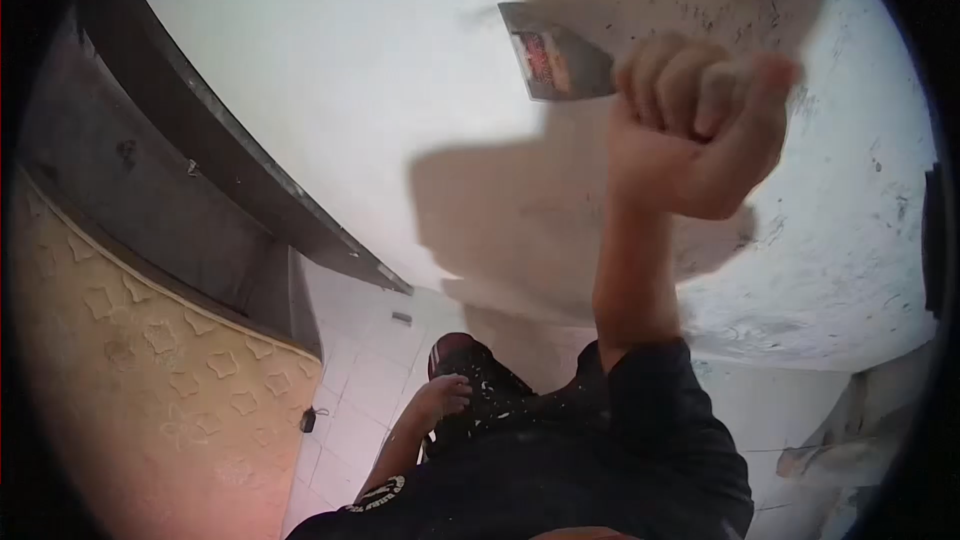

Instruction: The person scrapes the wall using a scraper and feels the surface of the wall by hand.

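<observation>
Grey, red-patched scraper (570, 58) pointing left before pale wall (330, 60)

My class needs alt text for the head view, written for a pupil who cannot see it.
The right hand holds a flat-bladed scraper up to a marked white wall. The left hand is lowered by white-flecked dark trousers.

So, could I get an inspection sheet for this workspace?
Surface: white painted wall, dark scuffs at right and upper right.
Job's things: flat grey scraper with a red patch; blade contact unclear.
Clutter: small grey oblong object on white tiled floor; small black object beside yellow star-patterned panel.
Grips: right hand closed on the scraper; left hand by dark speckled trousers, holding nothing visible.
Cables: nothing clearly seen.
Surroundings: yellow panel at left; broad shadow on the wall.
</observation>
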`<action>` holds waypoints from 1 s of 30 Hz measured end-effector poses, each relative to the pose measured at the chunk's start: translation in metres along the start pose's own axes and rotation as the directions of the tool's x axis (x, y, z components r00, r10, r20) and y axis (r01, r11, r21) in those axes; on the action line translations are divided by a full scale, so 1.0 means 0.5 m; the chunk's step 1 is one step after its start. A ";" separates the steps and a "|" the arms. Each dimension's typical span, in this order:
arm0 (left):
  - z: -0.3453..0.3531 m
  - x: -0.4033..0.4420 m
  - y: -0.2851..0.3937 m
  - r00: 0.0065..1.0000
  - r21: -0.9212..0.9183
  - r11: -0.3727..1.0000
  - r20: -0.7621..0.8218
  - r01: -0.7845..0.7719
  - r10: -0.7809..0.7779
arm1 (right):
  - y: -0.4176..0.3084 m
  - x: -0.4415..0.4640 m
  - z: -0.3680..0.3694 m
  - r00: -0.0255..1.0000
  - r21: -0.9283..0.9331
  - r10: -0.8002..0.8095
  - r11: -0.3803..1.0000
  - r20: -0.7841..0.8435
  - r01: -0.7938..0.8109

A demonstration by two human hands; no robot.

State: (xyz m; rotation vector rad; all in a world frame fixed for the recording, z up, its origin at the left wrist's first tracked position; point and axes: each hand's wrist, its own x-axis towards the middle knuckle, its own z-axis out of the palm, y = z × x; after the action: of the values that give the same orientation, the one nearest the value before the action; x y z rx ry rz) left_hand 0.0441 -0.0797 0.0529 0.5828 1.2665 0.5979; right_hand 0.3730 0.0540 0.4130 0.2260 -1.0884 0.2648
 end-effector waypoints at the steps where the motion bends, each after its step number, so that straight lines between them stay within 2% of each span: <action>1: 0.004 0.001 0.001 0.999 0.032 0.999 -0.022 -0.030 0.030 | 0.012 0.003 0.001 0.997 -0.088 0.049 0.995 -0.059 -0.054; 2: 0.009 0.001 0.004 0.999 0.075 0.997 -0.051 -0.006 0.010 | 0.024 0.011 0.001 0.990 -0.172 0.085 0.980 -0.116 -0.104; 3: 0.006 -0.010 -0.004 0.999 0.073 0.997 -0.053 0.001 0.003 | 0.029 0.013 -0.012 0.989 -0.173 0.091 0.979 -0.119 -0.111; 4: 0.003 -0.007 -0.003 1.000 0.058 0.998 -0.018 -0.004 0.005 | 0.037 0.019 -0.041 0.996 0.044 0.029 0.999 0.086 -0.032; 6: 0.004 0.000 -0.002 1.000 0.035 0.999 0.015 -0.013 0.012 | 0.041 0.029 -0.080 0.886 0.485 -0.212 0.875 0.412 -0.016; 7: 0.001 0.001 -0.008 1.000 0.019 1.000 0.011 -0.017 0.016 | 0.040 0.023 -0.058 0.890 0.484 -0.201 0.874 0.410 -0.025; 8: -0.004 0.003 -0.012 1.000 0.009 1.000 0.010 -0.025 0.024 | 0.040 0.020 -0.019 0.973 0.128 -0.071 0.991 0.218 0.044; 9: -0.003 0.008 -0.015 1.000 0.008 1.000 0.015 -0.027 0.027 | 0.036 0.025 0.004 1.000 -0.250 -0.028 0.968 -0.014 0.024; 10: -0.005 0.007 -0.018 0.999 0.021 0.999 0.023 -0.025 0.024 | 0.016 0.022 0.011 0.998 -0.248 -0.040 0.968 -0.041 0.029; 11: -0.005 0.005 -0.016 0.999 0.031 0.999 0.032 -0.022 0.021 | -0.019 0.043 -0.013 0.970 0.115 -0.003 0.993 0.244 -0.026; 13: 0.003 0.006 0.006 0.999 0.018 0.999 0.030 -0.038 0.037 | -0.029 0.047 -0.017 0.946 0.237 -0.136 0.969 0.294 0.066; 14: 0.004 -0.009 -0.001 1.000 0.000 1.000 0.017 -0.025 0.025 | -0.015 0.043 -0.015 0.949 0.237 -0.124 0.970 0.290 0.054; 17: -0.011 0.015 -0.012 1.000 0.026 1.000 0.016 -0.012 0.012 | 0.056 0.050 -0.006 0.987 -0.064 -0.005 0.998 0.164 0.016; 18: -0.016 0.008 -0.022 1.000 0.025 1.000 0.016 -0.006 0.006 | 0.028 0.055 -0.014 0.967 0.013 0.006 1.000 0.255 -0.010; 19: -0.008 0.002 -0.008 1.000 0.028 1.000 0.016 -0.008 0.008 | -0.001 0.066 -0.021 0.934 0.218 -0.001 0.972 0.357 -0.082; 21: 0.000 0.009 -0.005 1.000 0.024 1.000 0.015 -0.009 0.008 | 0.016 0.048 -0.001 0.976 0.182 -0.074 0.983 0.207 0.036; 22: 0.000 0.012 -0.010 1.000 0.010 1.000 0.013 -0.016 0.016 | 0.025 0.043 0.008 0.977 0.182 -0.064 0.983 0.204 0.027; 23: -0.001 0.013 -0.011 1.000 -0.001 1.000 0.014 -0.028 0.028 | 0.041 0.047 0.015 0.992 -0.054 -0.006 0.998 0.123 0.012; 24: 0.003 0.014 -0.012 0.999 -0.004 1.000 0.016 -0.029 0.029 | 0.049 0.053 0.018 0.999 -0.284 0.029 0.959 0.037 -0.017; 25: 0.017 -0.009 -0.002 1.000 0.017 1.000 0.018 -0.022 0.021 | 0.032 0.057 0.003 0.999 -0.288 0.034 0.957 0.033 -0.023; 26: 0.026 -0.013 0.010 0.999 0.038 0.999 0.025 -0.026 0.025 | 0.008 0.071 -0.025 0.960 0.100 -0.014 0.995 0.278 -0.015; 27: 0.025 0.005 0.019 0.999 0.038 0.998 0.030 -0.042 0.041 | -0.002 0.085 -0.037 0.865 0.467 -0.158 0.879 0.476 -0.096; 28: 0.018 0.013 0.008 0.999 0.023 0.999 0.018 -0.031 0.030 | 0.009 0.081 -0.029 0.866 0.469 -0.155 0.877 0.476 -0.101; 29: 0.020 0.007 -0.004 1.000 0.006 1.000 0.003 -0.013 0.013 | 0.027 0.070 -0.014 0.924 0.230 -0.074 0.973 0.375 -0.015; 30: 0.021 0.010 -0.004 1.000 0.046 0.999 0.014 -0.022 0.021 | 0.045 0.058 0.000 0.968 -0.038 -0.031 0.998 0.250 0.041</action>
State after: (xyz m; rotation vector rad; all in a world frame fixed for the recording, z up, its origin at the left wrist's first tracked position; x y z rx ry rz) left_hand 0.0556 -0.0783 0.0502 0.6391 1.2651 0.5827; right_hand 0.3786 0.0783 0.4401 0.2452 -1.3367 0.1834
